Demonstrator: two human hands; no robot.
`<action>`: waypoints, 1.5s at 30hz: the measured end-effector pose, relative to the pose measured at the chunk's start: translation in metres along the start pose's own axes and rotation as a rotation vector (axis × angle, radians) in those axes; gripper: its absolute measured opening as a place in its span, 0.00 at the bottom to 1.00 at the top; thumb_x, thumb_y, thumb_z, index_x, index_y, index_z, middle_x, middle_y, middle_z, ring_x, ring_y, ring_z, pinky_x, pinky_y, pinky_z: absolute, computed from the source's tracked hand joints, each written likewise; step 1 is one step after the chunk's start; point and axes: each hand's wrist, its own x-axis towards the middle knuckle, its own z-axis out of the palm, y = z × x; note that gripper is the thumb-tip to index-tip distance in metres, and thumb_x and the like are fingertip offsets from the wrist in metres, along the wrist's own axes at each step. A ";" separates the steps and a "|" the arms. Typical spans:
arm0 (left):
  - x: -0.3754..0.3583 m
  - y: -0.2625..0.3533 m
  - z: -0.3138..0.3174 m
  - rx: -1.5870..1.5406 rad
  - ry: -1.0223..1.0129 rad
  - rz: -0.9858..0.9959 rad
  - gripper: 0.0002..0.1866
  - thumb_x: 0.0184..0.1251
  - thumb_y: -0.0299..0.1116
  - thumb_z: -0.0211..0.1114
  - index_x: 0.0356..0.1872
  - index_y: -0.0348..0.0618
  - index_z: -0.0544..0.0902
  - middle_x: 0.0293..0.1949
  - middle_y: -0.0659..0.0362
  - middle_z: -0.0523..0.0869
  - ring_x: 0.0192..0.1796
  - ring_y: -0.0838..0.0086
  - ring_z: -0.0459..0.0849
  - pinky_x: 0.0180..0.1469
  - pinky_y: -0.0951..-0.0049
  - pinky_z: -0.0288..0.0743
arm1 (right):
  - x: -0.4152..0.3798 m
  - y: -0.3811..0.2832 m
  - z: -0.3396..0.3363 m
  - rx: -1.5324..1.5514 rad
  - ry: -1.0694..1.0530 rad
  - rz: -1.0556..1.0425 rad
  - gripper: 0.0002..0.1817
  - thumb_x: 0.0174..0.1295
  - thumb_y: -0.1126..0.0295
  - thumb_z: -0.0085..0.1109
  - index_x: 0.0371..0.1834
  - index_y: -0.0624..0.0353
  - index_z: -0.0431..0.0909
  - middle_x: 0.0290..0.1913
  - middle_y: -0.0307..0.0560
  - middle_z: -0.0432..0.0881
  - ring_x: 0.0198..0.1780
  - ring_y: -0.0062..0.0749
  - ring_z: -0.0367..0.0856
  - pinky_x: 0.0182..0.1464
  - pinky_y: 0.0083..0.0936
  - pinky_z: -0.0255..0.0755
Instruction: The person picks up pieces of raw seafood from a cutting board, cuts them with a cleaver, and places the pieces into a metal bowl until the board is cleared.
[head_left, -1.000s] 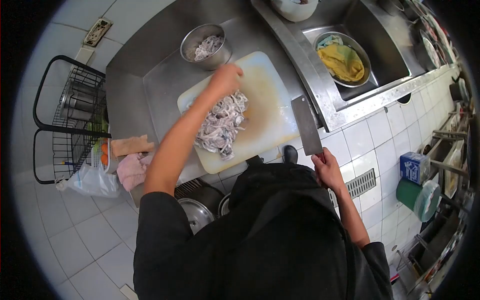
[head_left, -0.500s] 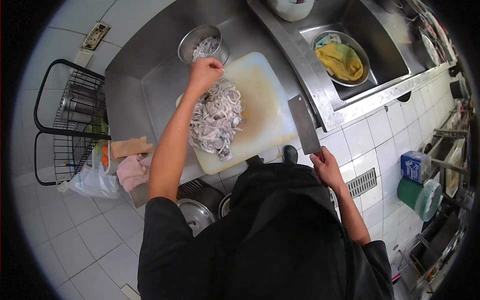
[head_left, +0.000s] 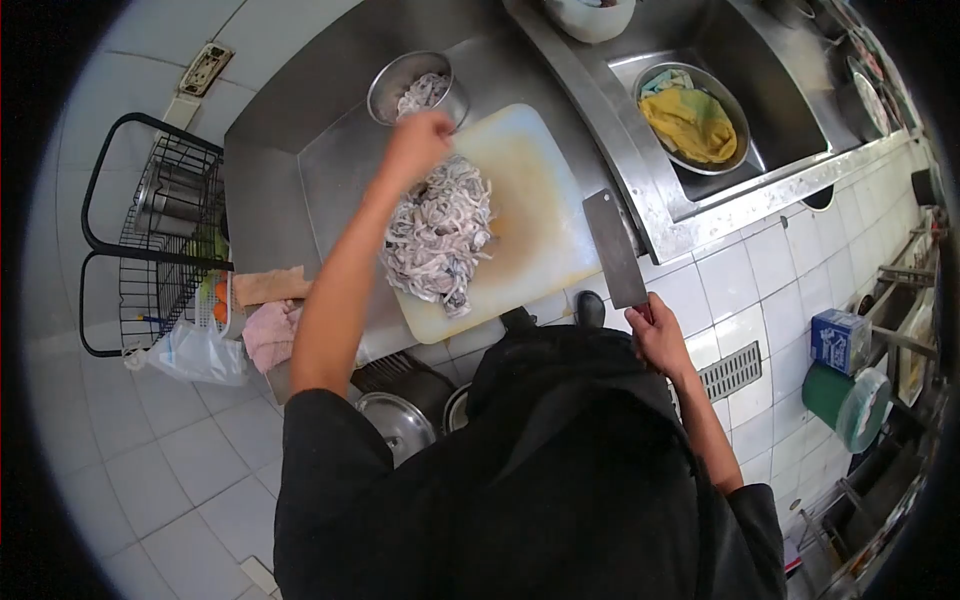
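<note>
My right hand (head_left: 660, 337) is wrapped round the handle of a cleaver (head_left: 614, 250), whose blade points away from me at the right edge of the cutting board (head_left: 545, 220). On the board's left half lies a heap of wet, grey-white strips (head_left: 440, 238) that look like sliced squid. A round metal bowl (head_left: 384, 94) behind the heap holds more of these strips. Blurred by motion, my left hand (head_left: 420, 145) is over the near rim of the bowl, fingers curled in; I cannot tell what is in them.
To the right, a sink (head_left: 775, 75) holds a metal basin (head_left: 745, 135) with yellow and green cloths (head_left: 690, 125). A wire rack (head_left: 165, 230), a pink cloth (head_left: 272, 335) and a brown cloth (head_left: 268, 287) are at the left. Lidded pots (head_left: 398, 425) stand below the counter.
My left hand was pinched on a small pale bit near the top of the heap; it is now blurred by motion. My right hand keeps its hold on the cleaver. The view has shifted slightly.
</note>
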 end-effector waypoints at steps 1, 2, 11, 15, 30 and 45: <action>-0.023 0.013 0.021 0.068 -0.051 0.056 0.13 0.52 0.28 0.68 0.40 0.41 0.90 0.38 0.48 0.90 0.44 0.53 0.89 0.51 0.59 0.81 | 0.000 -0.002 -0.001 -0.010 -0.007 0.018 0.12 0.72 0.66 0.60 0.41 0.65 0.73 0.26 0.45 0.78 0.24 0.28 0.75 0.24 0.30 0.69; -0.043 0.022 0.041 0.133 -0.224 -0.015 0.12 0.53 0.29 0.69 0.40 0.41 0.89 0.40 0.48 0.89 0.45 0.54 0.89 0.51 0.58 0.81 | -0.001 -0.007 -0.003 -0.022 -0.016 0.034 0.12 0.72 0.65 0.60 0.41 0.65 0.73 0.27 0.45 0.78 0.24 0.28 0.75 0.24 0.30 0.69; -0.133 0.039 0.114 0.394 0.057 0.170 0.07 0.55 0.27 0.65 0.31 0.36 0.88 0.40 0.47 0.84 0.48 0.54 0.83 0.51 0.54 0.78 | 0.000 -0.022 -0.012 -0.010 -0.065 0.027 0.12 0.73 0.67 0.59 0.41 0.65 0.72 0.27 0.44 0.77 0.21 0.26 0.73 0.21 0.29 0.67; -0.147 0.050 0.107 0.468 0.034 -0.068 0.07 0.54 0.28 0.66 0.31 0.35 0.88 0.42 0.48 0.82 0.50 0.55 0.82 0.54 0.54 0.76 | 0.000 -0.024 -0.016 -0.029 -0.069 0.031 0.12 0.73 0.66 0.59 0.40 0.65 0.71 0.26 0.44 0.76 0.20 0.25 0.73 0.21 0.29 0.68; -0.138 0.040 0.104 0.229 0.118 -0.236 0.09 0.59 0.30 0.68 0.35 0.35 0.88 0.34 0.43 0.86 0.39 0.47 0.86 0.44 0.51 0.79 | -0.004 -0.020 -0.026 -0.052 -0.101 0.014 0.09 0.74 0.67 0.55 0.46 0.62 0.73 0.21 0.38 0.72 0.15 0.22 0.70 0.16 0.26 0.61; -0.052 0.118 -0.002 -0.468 0.060 -0.348 0.08 0.68 0.28 0.70 0.42 0.34 0.87 0.31 0.62 0.87 0.32 0.82 0.83 0.35 0.79 0.77 | -0.006 -0.015 -0.034 -0.105 -0.145 0.098 0.13 0.71 0.65 0.61 0.44 0.66 0.71 0.38 0.59 0.84 0.41 0.45 0.84 0.47 0.39 0.76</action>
